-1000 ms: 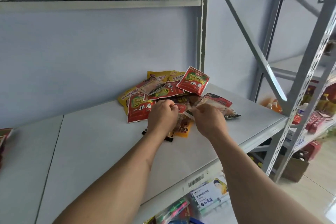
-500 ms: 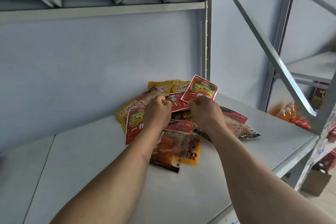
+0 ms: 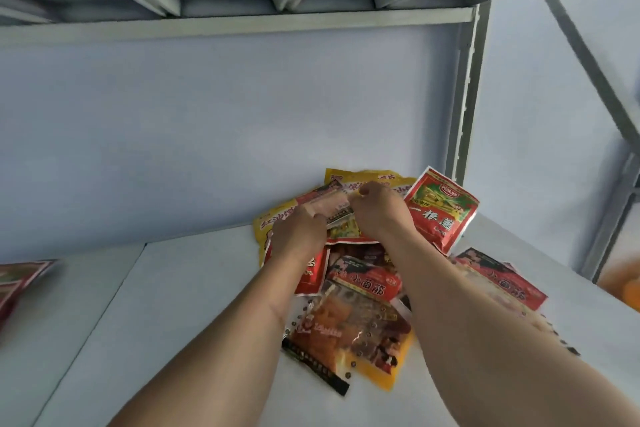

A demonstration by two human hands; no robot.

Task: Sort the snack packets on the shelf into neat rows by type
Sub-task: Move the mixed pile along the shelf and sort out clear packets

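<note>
A mixed heap of snack packets lies at the back right of the white shelf. My left hand and my right hand both pinch one clear-fronted packet with a pale snack, lifted over the pile. A red packet with green art leans upright to the right of my right hand. Yellow packets lie against the wall. Nearer me lie a red-banded packet, an orange and clear packet and another red-topped packet.
Some red packets lie at the shelf's far left edge. A grey upright post stands behind the pile and a diagonal brace crosses at the right. The upper shelf hangs low overhead. Orange items show beyond the right edge.
Both hands have moved further back over the pile and now hold the clear-fronted packet between them. The camera has come closer and tilted up.
</note>
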